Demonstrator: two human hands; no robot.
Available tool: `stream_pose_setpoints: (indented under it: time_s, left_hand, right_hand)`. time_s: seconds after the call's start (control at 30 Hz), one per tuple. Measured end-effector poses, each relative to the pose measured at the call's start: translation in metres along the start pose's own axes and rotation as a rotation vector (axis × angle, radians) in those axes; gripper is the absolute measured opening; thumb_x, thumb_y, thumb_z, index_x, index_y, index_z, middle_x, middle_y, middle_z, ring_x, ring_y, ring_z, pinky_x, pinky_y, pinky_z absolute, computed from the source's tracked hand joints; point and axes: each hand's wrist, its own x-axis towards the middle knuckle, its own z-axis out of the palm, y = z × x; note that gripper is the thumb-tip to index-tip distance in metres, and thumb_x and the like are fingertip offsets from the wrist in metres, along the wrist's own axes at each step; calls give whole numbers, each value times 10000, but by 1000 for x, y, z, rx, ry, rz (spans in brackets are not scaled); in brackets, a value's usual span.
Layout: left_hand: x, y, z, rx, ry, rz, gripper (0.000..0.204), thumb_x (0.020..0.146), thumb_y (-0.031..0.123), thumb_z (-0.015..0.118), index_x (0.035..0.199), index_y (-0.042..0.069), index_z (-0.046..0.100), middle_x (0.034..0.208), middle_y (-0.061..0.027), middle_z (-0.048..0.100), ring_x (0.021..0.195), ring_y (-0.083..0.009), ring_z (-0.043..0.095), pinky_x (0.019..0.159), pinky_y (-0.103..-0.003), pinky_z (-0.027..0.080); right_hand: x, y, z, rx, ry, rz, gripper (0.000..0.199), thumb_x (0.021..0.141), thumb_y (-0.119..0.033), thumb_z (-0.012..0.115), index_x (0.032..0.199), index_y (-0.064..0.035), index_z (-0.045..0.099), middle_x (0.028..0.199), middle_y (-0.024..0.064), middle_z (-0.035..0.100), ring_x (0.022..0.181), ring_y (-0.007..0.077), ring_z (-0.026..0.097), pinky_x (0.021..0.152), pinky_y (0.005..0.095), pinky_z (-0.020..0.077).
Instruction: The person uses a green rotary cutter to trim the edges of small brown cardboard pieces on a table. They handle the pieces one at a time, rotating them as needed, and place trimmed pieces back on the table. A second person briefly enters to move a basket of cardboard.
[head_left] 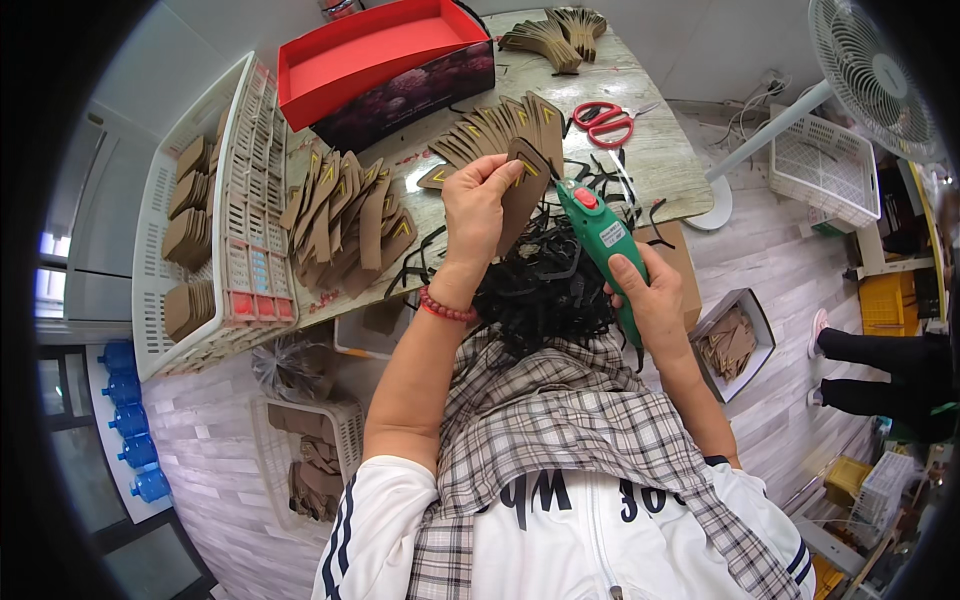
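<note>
My left hand (pixel 474 209), a red bead bracelet at its wrist, pinches a flat brown leather-like piece (pixel 522 204) with a rounded end and a yellow V-shaped mark. My right hand (pixel 650 290) is wrapped round a green handheld electric tool (pixel 600 235) with a red switch. The tool's narrow dark tip is close to the brown piece's right edge; whether they touch, I cannot tell. Just beyond my left hand, a fan of similar brown pieces (pixel 500 130) lies on the table. Thin black strips (pixel 545 295) are heaped on my lap and the table's near edge.
Left on the table (pixel 660 170) is another brown pile (pixel 345 215), beside a white plastic basket (pixel 262 190). A red-lined box (pixel 375 55) stands behind. Red-handled scissors (pixel 605 125) lie far right, near a fan (pixel 870 70). A person's legs (pixel 880 375) show at right.
</note>
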Motion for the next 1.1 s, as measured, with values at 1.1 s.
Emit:
stream_pose_setpoints:
  time_s: [1.1]
  left_hand:
    - [28, -9, -55, -414, 280, -63, 76, 873, 44, 550, 929, 2, 580, 856, -118, 644, 810, -266, 660, 755, -423, 561]
  right_hand:
    - [-3, 2, -8, 57, 42, 21, 369, 877, -305, 669, 1073, 4, 619, 786, 10, 599, 642, 55, 551, 516, 195, 438]
